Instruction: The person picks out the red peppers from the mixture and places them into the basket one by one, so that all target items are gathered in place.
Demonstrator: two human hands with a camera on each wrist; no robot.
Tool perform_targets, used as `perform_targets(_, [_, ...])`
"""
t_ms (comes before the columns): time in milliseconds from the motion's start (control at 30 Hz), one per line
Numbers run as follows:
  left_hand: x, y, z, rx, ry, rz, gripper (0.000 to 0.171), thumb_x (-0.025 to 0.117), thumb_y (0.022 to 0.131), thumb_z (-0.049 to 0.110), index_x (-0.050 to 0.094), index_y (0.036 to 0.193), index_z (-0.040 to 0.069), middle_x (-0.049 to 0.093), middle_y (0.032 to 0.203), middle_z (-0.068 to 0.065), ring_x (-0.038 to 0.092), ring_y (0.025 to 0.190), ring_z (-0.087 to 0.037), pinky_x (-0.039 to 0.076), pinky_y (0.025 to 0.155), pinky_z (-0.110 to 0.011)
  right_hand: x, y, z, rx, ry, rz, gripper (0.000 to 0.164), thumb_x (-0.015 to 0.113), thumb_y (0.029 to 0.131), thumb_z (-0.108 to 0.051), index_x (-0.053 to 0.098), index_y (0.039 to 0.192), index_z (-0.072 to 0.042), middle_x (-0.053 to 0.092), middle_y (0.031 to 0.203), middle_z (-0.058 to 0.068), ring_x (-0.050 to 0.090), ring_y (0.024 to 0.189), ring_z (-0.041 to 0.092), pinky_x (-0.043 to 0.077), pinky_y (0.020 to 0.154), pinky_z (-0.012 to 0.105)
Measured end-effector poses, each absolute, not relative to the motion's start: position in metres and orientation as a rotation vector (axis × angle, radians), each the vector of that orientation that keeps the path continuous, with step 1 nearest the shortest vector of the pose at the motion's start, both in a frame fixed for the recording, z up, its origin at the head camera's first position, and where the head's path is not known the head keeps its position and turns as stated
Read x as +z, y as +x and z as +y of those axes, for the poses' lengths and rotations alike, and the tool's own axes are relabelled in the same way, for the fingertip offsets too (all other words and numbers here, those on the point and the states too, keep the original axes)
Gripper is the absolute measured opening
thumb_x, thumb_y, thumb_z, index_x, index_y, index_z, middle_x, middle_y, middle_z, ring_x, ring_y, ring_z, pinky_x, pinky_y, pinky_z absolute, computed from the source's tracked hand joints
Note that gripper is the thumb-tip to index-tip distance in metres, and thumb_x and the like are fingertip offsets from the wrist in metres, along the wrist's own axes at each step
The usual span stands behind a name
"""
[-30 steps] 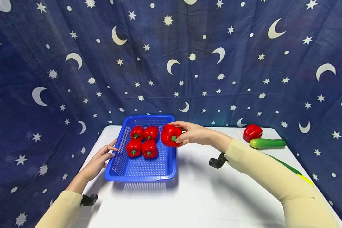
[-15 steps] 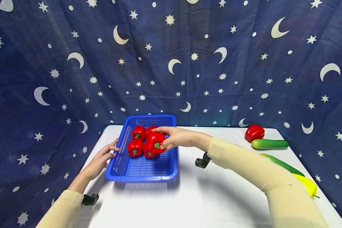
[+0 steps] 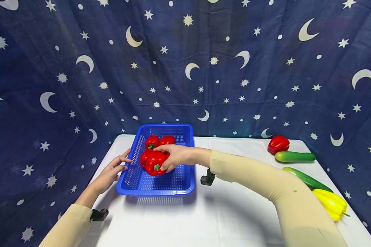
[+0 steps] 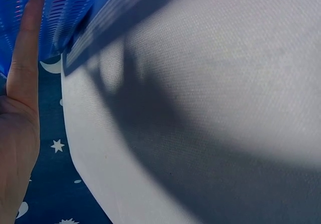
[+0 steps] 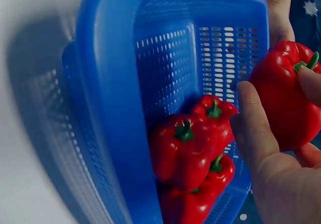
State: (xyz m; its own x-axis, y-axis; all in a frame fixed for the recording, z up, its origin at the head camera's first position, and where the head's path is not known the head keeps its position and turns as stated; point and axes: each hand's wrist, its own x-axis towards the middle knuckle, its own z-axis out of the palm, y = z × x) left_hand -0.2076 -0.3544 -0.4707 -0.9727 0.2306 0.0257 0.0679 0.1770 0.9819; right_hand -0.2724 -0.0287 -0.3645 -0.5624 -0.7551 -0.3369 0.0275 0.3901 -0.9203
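In the head view, my right hand [image 3: 180,156] holds a red bell pepper [image 3: 154,164] over the blue perforated basket [image 3: 156,193]. Thumb and fingers pinch it near its green stem, as the right wrist view shows for the held bell pepper [image 5: 283,106]. Several other red bell peppers [image 3: 167,140] sit in the basket, partly hidden by the hand and the held one. At the basket's left side, my left hand [image 3: 107,174] grips the rim, its fingertips over the edge. One finger [image 4: 27,38] lies along the outer wall in the left wrist view.
At the table's right side lie another red bell pepper [image 3: 278,144], a light-tipped cucumber [image 3: 295,157], a second green cucumber [image 3: 307,178] and a yellow bell pepper [image 3: 330,204]. A dark blue curtain [image 3: 216,85] with moons and stars hangs behind the white table [image 3: 228,212].
My right hand has carried the red bell pepper leftward and down from the basket's right edge to above the front-left peppers. The left hand has stayed at the basket's rim.
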Motion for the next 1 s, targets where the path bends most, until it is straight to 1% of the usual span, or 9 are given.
perform_targets(100, [-0.47,-0.208,-0.354,1.916,0.289,2.307,0.032,0.038,0.102,0.003,0.047,0.133,-0.004,0.006,0.172,-0.001,0.012,0.153,-0.045,0.058,0.081,-0.042,-0.366,-0.272,-0.035,-1.236,-0.634,1.85,0.083,0.079,0.081,0.006,0.046,0.153,-0.019,0.044,0.142,0.01,0.057,0.116,0.03,0.056,0.088,0.046])
perform_targets(300, [-0.47,-0.208,-0.354,1.916,0.245,2.3,0.034,0.038,0.101,0.004,0.048,0.133,-0.004,0.008,0.172,0.0,0.028,0.147,-0.05,0.058,0.083,-0.043,-0.374,-0.27,-0.049,-1.201,-0.635,1.846,0.081,0.079,0.083,0.005,0.046,0.153,-0.017,0.045,0.143,0.01,0.058,0.115,0.029,0.054,0.092,0.049])
perform_targets(433, [-0.47,-0.209,-0.353,1.915,0.225,2.3,0.034,0.039,0.102,0.004,0.048,0.133,-0.004,0.008,0.172,0.002,0.035,0.143,-0.05,0.058,0.083,-0.043,-0.381,-0.266,-0.059,-1.16,-0.631,1.846,0.08,0.078,0.084,0.005,0.045,0.154,-0.014,0.045,0.144,0.011,0.059,0.115,0.03,0.055,0.091,0.049])
perform_targets(500, [-0.469,-0.208,-0.353,1.918,0.219,2.296,0.034,0.039,0.102,0.005,0.048,0.133,-0.004,0.009,0.172,0.002,0.036,0.143,-0.05,0.058,0.083,-0.043,-0.383,-0.264,-0.064,-1.136,-0.615,1.854,0.079,0.078,0.083,0.005,0.045,0.153,-0.013,0.046,0.142,0.012,0.059,0.114,0.029,0.056,0.089,0.049])
perform_targets(600, [-0.469,-0.207,-0.352,1.925,0.213,2.284,0.035,0.039,0.101,0.005,0.048,0.133,-0.005,0.008,0.172,0.002,0.034,0.144,-0.05,0.058,0.084,-0.043,-0.386,-0.262,-0.071,-1.102,-0.586,1.868,0.078,0.079,0.082,0.006,0.046,0.152,-0.011,0.049,0.137,0.013,0.061,0.112,0.029,0.056,0.087,0.048])
perform_targets(700, [-0.468,-0.207,-0.352,1.934,0.217,2.27,0.035,0.039,0.1,0.004,0.047,0.133,-0.005,0.008,0.172,0.001,0.031,0.145,-0.052,0.058,0.084,-0.043,-0.388,-0.262,-0.078,-1.076,-0.555,1.878,0.077,0.08,0.081,0.006,0.048,0.15,-0.009,0.051,0.133,0.014,0.061,0.111,0.03,0.056,0.088,0.05])
perform_targets(867, [-0.469,-0.209,-0.354,1.935,0.224,2.264,0.034,0.038,0.101,0.004,0.048,0.133,-0.003,0.007,0.172,0.001,0.029,0.146,-0.053,0.058,0.084,-0.043,-0.395,-0.261,-0.087,-1.062,-0.528,1.907,0.077,0.081,0.079,0.008,0.05,0.148,-0.007,0.051,0.133,0.014,0.062,0.11,0.033,0.056,0.085,0.05])
perform_targets(1000, [-0.469,-0.208,-0.354,1.931,0.227,2.264,0.034,0.039,0.101,0.004,0.048,0.133,-0.004,0.007,0.172,0.001,0.029,0.145,-0.053,0.058,0.084,-0.043,-0.401,-0.263,-0.093,-1.071,-0.511,1.919,0.078,0.081,0.077,0.011,0.05,0.147,-0.004,0.051,0.132,0.015,0.064,0.105,0.032,0.057,0.082,0.05])
